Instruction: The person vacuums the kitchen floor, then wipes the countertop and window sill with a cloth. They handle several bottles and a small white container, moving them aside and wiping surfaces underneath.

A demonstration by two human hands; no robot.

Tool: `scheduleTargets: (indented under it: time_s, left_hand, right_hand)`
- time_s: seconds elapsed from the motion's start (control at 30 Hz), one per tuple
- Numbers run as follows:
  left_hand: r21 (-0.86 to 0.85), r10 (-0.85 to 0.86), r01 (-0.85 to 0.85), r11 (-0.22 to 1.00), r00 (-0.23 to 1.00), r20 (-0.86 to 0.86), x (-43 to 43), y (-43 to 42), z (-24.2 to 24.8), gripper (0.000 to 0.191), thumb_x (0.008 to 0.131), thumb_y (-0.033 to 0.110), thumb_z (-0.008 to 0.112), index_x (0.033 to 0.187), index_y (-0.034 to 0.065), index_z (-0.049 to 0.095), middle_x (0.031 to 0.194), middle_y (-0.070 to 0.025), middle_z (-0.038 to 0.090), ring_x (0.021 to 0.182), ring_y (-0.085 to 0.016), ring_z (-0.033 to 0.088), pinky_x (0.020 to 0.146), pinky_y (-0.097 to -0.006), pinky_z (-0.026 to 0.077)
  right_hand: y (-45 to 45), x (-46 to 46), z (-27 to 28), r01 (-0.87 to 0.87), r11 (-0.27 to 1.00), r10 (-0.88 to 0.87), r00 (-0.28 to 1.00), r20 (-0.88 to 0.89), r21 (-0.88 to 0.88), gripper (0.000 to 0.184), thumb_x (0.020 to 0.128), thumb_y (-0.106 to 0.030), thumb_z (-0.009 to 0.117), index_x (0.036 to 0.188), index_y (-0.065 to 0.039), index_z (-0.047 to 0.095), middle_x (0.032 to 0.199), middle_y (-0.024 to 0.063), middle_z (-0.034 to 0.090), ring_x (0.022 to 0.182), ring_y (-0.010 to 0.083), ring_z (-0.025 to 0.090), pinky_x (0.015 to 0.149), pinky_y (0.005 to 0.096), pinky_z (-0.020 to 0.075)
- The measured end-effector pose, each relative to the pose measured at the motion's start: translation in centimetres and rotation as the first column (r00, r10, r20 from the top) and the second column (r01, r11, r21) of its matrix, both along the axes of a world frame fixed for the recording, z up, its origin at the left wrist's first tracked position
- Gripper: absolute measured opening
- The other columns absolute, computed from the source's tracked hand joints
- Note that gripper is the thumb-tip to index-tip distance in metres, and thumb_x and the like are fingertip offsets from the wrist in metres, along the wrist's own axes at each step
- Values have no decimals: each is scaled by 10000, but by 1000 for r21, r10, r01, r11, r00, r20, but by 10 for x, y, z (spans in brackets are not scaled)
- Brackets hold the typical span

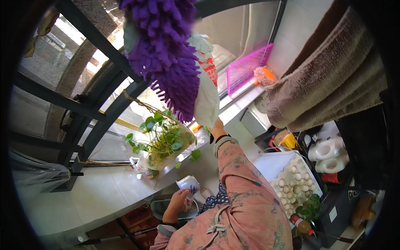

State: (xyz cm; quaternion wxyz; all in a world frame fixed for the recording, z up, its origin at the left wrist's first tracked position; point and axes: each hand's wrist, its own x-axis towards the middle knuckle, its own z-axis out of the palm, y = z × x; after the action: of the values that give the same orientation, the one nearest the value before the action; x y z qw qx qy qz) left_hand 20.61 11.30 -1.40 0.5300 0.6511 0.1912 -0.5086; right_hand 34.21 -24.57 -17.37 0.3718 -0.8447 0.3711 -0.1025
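In my left hand (179, 200) is a white mug (188, 183) with a blue pattern, tilted with its rim towards the sill. It is above a grey plastic bin (158, 208). My right hand (217, 127) reaches forward to the window sill, at the lower end of a hanging white plastic bag (207, 103). Its fingers are mostly hidden, so whether they grip anything is unclear. Beside the bag hangs a purple chenille duster or mitt (168, 62). A leafy green plant (168, 139) stands on the sill, left of my right hand.
Dark window bars (93, 37) rise at the left. A pink plastic basket (248, 67) leans by the window, near an orange-backed brush (265, 75). Brown towels (325, 75) hang at the right. Below them are eggs in a tray (292, 190), white jugs (328, 153) and a bottle (302, 224).
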Motion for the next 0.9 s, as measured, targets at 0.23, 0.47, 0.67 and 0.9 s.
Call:
scheduleTargets:
  time_s: [0.23,0.47,0.67,0.9]
  left_hand:
    - [-77,-186,190,979,981,53,9,-18,-3,276,899,255,549,1095,68,599,618,-62,561,488,-154,543,418,-280,427]
    - [-11,-585,626,779,734,346,7,-29,-6,269,884,238,544,1027,38,653,699,-37,589,556,-116,533,517,-247,429]
    - [2,-780,829,559,525,340,-39,-67,1,331,869,270,511,1043,22,646,815,-50,619,571,-126,532,529,-253,424]
    - [-153,-802,906,395,421,423,-140,-112,40,358,883,286,520,1057,-11,619,862,-73,599,591,-122,505,613,-245,414]
  right_hand:
    - [60,-132,33,175,983,-180,979,97,56,112,704,-104,586,798,-110,526,807,118,574,787,338,557,658,444,448]
    - [167,-357,104,35,989,-57,987,150,146,157,669,-100,568,824,-122,563,854,118,598,769,343,572,668,444,449]
    - [213,-557,194,179,977,-162,977,-140,118,181,616,-127,620,773,-143,531,773,80,583,761,313,575,625,433,432]
    - [219,-798,355,537,836,-549,816,-182,-112,342,610,-180,692,925,-116,577,907,81,622,830,265,612,741,338,477]
